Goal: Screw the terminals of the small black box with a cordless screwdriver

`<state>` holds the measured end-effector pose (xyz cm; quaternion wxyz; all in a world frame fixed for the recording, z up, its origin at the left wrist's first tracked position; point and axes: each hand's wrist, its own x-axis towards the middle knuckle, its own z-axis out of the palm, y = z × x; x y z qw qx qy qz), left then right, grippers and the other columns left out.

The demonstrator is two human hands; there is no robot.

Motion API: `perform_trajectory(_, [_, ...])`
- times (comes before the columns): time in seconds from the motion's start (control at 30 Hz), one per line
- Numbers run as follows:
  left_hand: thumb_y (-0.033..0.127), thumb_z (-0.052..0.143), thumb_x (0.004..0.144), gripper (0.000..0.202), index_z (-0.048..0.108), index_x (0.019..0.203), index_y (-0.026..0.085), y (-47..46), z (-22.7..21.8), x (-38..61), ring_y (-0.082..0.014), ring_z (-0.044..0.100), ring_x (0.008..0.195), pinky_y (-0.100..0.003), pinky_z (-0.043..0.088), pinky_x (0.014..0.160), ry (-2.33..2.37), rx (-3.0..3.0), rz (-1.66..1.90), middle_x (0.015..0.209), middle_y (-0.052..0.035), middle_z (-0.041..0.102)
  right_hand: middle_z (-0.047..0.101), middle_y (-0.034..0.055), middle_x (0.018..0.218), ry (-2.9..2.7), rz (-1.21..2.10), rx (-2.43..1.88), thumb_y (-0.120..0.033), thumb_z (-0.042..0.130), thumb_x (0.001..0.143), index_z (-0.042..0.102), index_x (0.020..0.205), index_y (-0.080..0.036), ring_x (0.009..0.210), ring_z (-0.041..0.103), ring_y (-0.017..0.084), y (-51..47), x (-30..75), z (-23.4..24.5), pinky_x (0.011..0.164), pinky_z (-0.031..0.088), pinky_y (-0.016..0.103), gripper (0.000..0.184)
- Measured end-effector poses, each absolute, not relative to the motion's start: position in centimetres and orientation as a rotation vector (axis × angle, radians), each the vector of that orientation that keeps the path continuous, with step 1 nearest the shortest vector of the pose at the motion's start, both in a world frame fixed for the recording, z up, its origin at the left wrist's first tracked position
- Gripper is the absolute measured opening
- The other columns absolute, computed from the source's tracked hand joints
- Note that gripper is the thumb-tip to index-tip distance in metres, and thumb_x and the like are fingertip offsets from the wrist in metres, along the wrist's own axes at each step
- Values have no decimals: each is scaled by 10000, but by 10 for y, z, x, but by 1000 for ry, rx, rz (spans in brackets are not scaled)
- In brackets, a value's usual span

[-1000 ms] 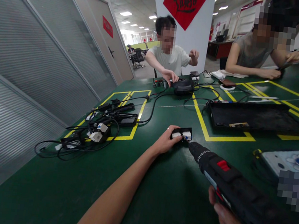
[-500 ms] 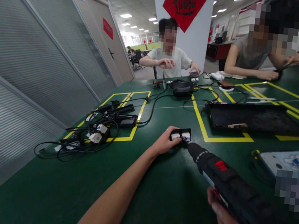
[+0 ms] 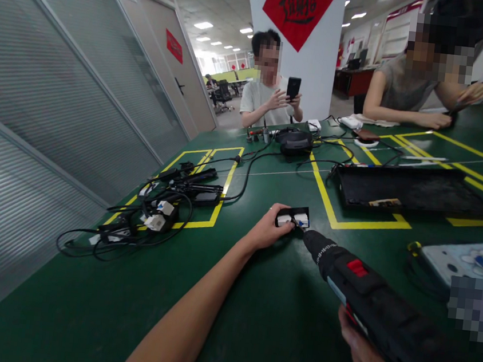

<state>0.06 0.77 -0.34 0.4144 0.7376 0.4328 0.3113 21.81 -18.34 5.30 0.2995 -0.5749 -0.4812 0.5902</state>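
My left hand (image 3: 271,228) is closed around the left side of a small black box-like part with white pieces inside (image 3: 302,219), steadying it on the green table. A black cordless drill (image 3: 378,302) with a red switch lies in the grip of my right hand (image 3: 368,347), seen partly below its body. The drill's chuck points at the black part, and its bit tip meets or nearly meets the right white piece; exact contact is too small to tell. My left thumb rests at the front of the part, close to the bit.
Tangled black cables and white plugs (image 3: 157,218) lie at left inside yellow tape. A shallow black tray (image 3: 417,191) is at right, with a pale blue patterned case (image 3: 470,262) nearer. A dark headset-like device (image 3: 297,142) sits farther back. Several people sit around the table.
The person across the table has lifted a phone from the tabletop and now holds it up in front. My hands, the drill and the black part have hardly moved.
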Motion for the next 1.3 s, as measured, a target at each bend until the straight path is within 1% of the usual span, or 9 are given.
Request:
perform_trajectory(0.17, [311, 601, 785, 483, 441, 1222, 183, 8, -3, 0, -178, 584, 927, -333, 472, 876, 1086, 1850, 784, 1070, -64, 581, 666, 1, 825, -1249, 1549, -1516, -289, 617, 737, 556, 840, -228, 368, 532, 74, -184, 212, 36, 367, 460, 196, 134])
perform_trajectory(0.27, [300, 597, 785, 474, 444, 1218, 183, 8, -3, 0, -181, 580, 952, -331, 467, 891, 1070, 1857, 796, 1087, -67, 577, 661, -10, 726, -1235, 1529, -1549, -256, 557, 769, 510, 745, -216, 333, 500, 54, -184, 209, 30, 335, 413, 158, 66])
perform_trajectory(0.43, [302, 599, 781, 471, 451, 1212, 181, 7, -3, 1, -172, 578, 924, -318, 472, 870, 1086, 1871, 801, 1058, -61, 577, 669, -7, 725, -1303, 1489, -1533, -312, 606, 741, 557, 827, -237, 363, 549, 103, -187, 211, 27, 356, 451, 205, 124])
perform_trajectory(0.57, [317, 606, 776, 481, 452, 1210, 179, 8, -4, 1, -166, 577, 885, -317, 479, 841, 1097, 1882, 794, 1037, -60, 579, 599, -24, 509, -1337, 1417, -1587, -322, 589, 781, 622, 805, -250, 521, 656, 219, -184, 216, 30, 535, 574, 317, 84])
perform_trajectory(0.67, [316, 607, 776, 480, 450, 1210, 183, 8, -4, 1, -166, 579, 886, -319, 475, 848, 1088, 1884, 797, 1038, -59, 583, 659, -9, 610, -1334, 1354, -1589, -237, 664, 705, 626, 750, -254, 672, 689, 243, -179, 218, 31, 672, 588, 330, 62])
perform_trajectory(0.83, [311, 614, 772, 479, 453, 1206, 188, 8, -6, 0, -173, 575, 924, -318, 469, 868, 1094, 1900, 811, 1060, -59, 576, 643, -20, 604, -1295, 1498, -1520, -285, 555, 803, 592, 755, -232, 358, 547, 116, -182, 212, 29, 349, 458, 213, 81])
perform_trajectory(0.97, [317, 609, 777, 473, 456, 1205, 189, 8, -5, 0, -177, 570, 940, -317, 472, 863, 1103, 1913, 809, 1083, -63, 566, 642, -28, 619, -1224, 1539, -1534, -258, 598, 764, 576, 764, -230, 329, 515, 81, -185, 210, 34, 331, 420, 177, 36])
perform_trajectory(1.13, [307, 608, 775, 481, 450, 1213, 184, 8, -5, 0, -173, 579, 923, -314, 478, 852, 1093, 1897, 795, 1072, -64, 573, 624, -35, 598, -1215, 1532, -1559, -251, 656, 699, 582, 913, -263, 349, 536, 115, -181, 212, 42, 346, 468, 211, 227])
perform_trajectory(1.3, [306, 599, 781, 472, 456, 1214, 182, 8, -4, 0, -177, 583, 938, -322, 475, 867, 1090, 1900, 801, 1099, -72, 577, 650, -26, 629, -1132, 1548, -1574, -218, 636, 700, 576, 907, -260, 351, 528, 115, -180, 209, 47, 318, 448, 205, 219])
